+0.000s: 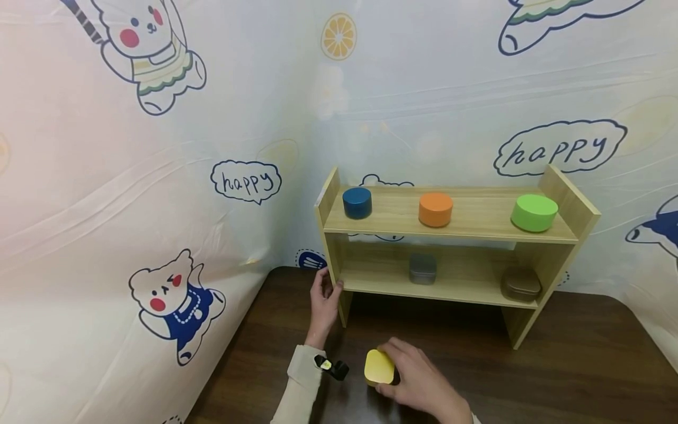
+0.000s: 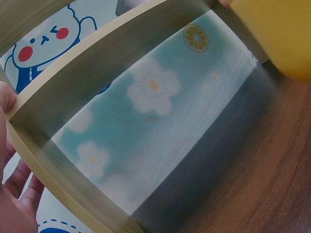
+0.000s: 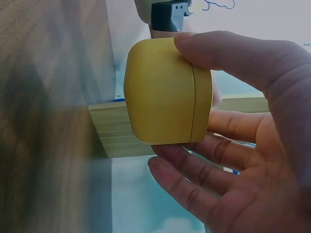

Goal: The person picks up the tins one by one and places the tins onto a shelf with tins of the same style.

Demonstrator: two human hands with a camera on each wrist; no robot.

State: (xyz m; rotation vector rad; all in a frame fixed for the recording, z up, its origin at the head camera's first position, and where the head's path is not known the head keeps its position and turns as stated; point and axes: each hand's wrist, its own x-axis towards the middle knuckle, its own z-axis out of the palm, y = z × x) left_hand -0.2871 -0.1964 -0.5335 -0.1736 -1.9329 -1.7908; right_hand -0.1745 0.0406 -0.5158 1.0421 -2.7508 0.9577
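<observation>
My right hand holds a yellow rounded-square tin by its edges, thumb on one side and fingers on the other. In the right wrist view the lid seam of the tin shows, and it is raised in front of the shelf. My left hand grips the left side panel of the two-tier wooden shelf, thumb in front and fingers behind. The left wrist view shows that hand around the panel's edge.
Along the upper tier stand a blue round tin, an orange one and a green one. A grey square tin and a brown tin sit on the lower tier. Beneath is a dark wooden table; a printed curtain hangs behind.
</observation>
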